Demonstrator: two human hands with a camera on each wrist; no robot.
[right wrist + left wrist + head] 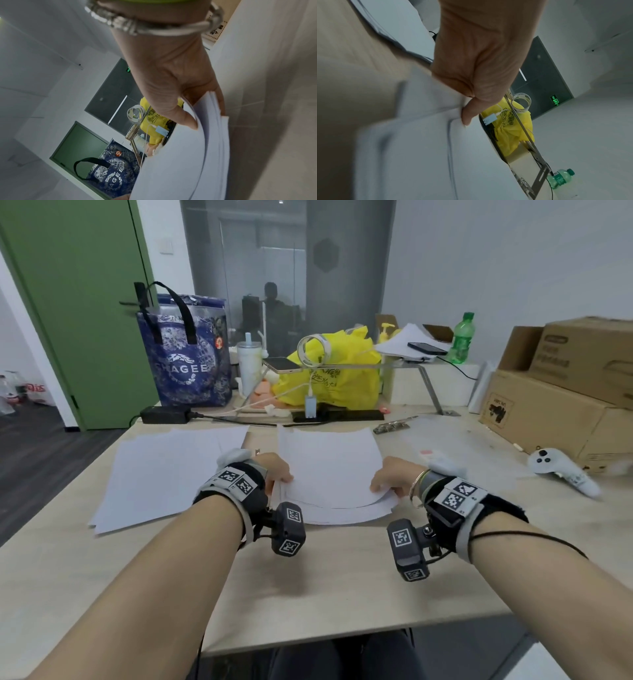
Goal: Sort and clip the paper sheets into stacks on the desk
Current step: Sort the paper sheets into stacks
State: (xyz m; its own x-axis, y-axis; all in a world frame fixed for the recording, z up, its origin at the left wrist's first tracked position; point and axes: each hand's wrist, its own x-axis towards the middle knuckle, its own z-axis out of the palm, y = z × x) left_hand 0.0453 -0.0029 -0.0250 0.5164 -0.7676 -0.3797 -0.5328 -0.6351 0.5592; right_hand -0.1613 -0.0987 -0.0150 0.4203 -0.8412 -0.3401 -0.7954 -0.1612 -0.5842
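Both hands are holding the near corners of a paper pile [329, 470] lying in the middle of the worktop [308, 583]. The left hand [275, 470] is pinching its corner, and the right hand [394, 475] is bending its corner up. More paper sheets [164, 474] are lying just left. Far back, a yellow bag [335, 371] is sitting.

blue tote bag [186, 361] reads "hagee"; other print is illegible.
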